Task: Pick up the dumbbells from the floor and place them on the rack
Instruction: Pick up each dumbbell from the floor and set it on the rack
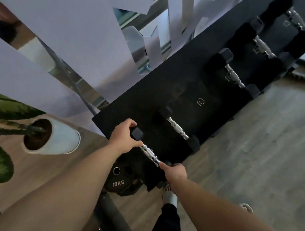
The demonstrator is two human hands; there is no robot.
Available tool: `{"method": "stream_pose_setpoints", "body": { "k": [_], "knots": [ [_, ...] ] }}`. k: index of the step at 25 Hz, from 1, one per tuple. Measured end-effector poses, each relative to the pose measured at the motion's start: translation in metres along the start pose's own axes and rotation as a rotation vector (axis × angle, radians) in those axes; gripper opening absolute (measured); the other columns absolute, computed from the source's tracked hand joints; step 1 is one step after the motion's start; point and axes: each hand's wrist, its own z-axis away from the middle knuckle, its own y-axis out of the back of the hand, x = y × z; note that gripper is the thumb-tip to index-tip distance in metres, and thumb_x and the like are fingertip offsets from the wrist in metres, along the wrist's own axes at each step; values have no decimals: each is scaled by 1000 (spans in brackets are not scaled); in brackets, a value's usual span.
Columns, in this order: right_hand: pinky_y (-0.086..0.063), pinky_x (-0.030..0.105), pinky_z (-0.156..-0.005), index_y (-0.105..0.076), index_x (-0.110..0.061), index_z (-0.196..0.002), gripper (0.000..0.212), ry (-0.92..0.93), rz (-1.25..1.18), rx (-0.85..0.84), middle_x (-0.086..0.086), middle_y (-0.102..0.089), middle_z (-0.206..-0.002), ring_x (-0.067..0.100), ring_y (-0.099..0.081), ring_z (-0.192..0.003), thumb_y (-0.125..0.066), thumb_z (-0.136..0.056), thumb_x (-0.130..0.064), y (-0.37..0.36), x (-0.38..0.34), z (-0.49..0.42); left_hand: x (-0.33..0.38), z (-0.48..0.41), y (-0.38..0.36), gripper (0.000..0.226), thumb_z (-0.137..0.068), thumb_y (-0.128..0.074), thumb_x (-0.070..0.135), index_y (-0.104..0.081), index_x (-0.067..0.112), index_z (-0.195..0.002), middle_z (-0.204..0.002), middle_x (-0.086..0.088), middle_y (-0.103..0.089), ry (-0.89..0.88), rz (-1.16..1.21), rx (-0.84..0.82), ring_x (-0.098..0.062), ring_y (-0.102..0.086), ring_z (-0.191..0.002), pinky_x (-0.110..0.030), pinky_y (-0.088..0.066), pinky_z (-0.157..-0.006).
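A dumbbell [148, 151] lies at the near end of the black rack [185, 92], held by both hands. The left hand [123, 138] has its grip curled around the far black head; the right hand [174, 172] pinches the near end of the chrome handle (its head is hidden). Just beside it rests a second dumbbell [178, 129].

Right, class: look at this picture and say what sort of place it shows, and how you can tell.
Probably a gym: a black rack holding dumbbells, a 10KG weight plate on the floor, mirrors behind.
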Motion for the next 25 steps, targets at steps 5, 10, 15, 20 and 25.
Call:
{"method": "stream_pose_setpoints", "body": {
  "k": [5, 10, 15, 20, 25],
  "knots": [
    [-52, 33, -87, -41, -11, -157, 81, 44, 94, 102, 17, -44, -151, 30, -60, -110, -78, -91, -41, -13, 7, 1, -27, -12, -29, 78, -72, -94, 23, -49, 34, -136, -137, 7, -57, -58, 27, 24, -14, -55, -128, -29, -47, -100],
    [-48, 42, -112, -39, -17, -159, 73, 214, 385, 45, 14, -30, -155, 36, -49, -135, -74, -96, -28, -14, 12, -3, -40, -8, -46, 81, -84, -84, 28, -41, 26, -153, -157, -2, -40, -89, -106, -32, -23, -46, -140, -36, -45, -108],
    [-46, 43, -115, -35, -18, -160, 73, 239, 505, 17, 13, -33, -156, 36, -44, -140, -72, -98, -27, -15, 20, -9, -34, -14, -43, 61, -86, -82, 14, -56, 24, -140, -144, 0, -55, -151, -68, 0, -21, -54, -131, -37, -49, -106],
    [-47, 43, -112, -36, -22, -159, 79, 213, 556, -23, 12, -41, -154, 35, -46, -138, -74, -92, -38, 0, 15, -12, -14, -23, -35, 58, -86, -82, 13, -57, 26, -136, -139, 0, -56, -124, -114, -57, -23, -56, -127, -41, -52, -103],
    [-54, 34, -99, -51, -16, -150, 68, 269, 412, 11, 10, -62, -140, 25, -64, -122, -73, -91, -44, 72, -14, 9, 27, -22, -5, 66, -82, -84, 39, -56, 27, -141, -141, 4, -52, -85, -212, -289, -21, -55, -129, -37, -49, -102]
  ]
}}
